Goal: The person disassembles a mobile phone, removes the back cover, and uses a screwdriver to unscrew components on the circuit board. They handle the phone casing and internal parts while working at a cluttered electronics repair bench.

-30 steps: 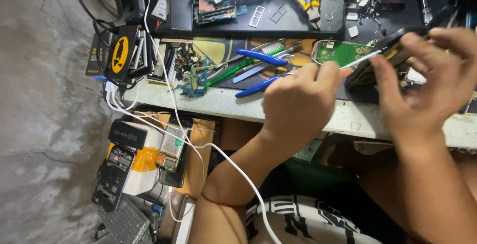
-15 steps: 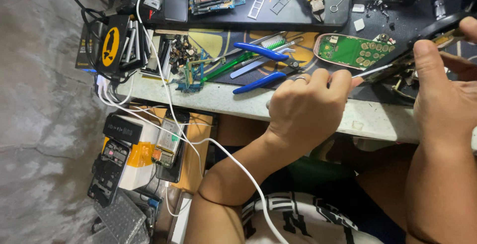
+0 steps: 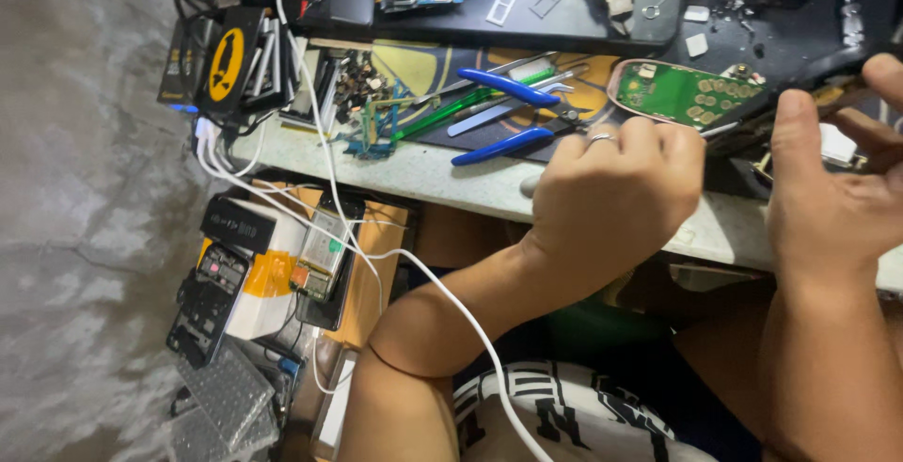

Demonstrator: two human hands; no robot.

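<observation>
My left hand (image 3: 616,199), a ring on one finger, is closed in a fist around a thin metal tool (image 3: 722,129). The tool's tip points right, toward a dark phone casing (image 3: 818,74). My right hand (image 3: 832,194) grips that casing at the right edge, thumb up against its near side. A green circuit board (image 3: 679,92) with round gold contacts lies on the dark mat just beyond my left knuckles, touching neither hand.
Blue-handled pliers (image 3: 508,114) and a green-handled screwdriver (image 3: 442,114) lie left of the board. A black tray (image 3: 593,24) of small parts sits behind. A white cable (image 3: 451,293) runs off the bench edge (image 3: 433,175) over my forearm. Boxes and phones (image 3: 254,274) are stacked on the floor.
My right hand has drawn away to the right with the dark casing, uncovering the green board. My left hand stays in a fist on the tool at the bench edge.
</observation>
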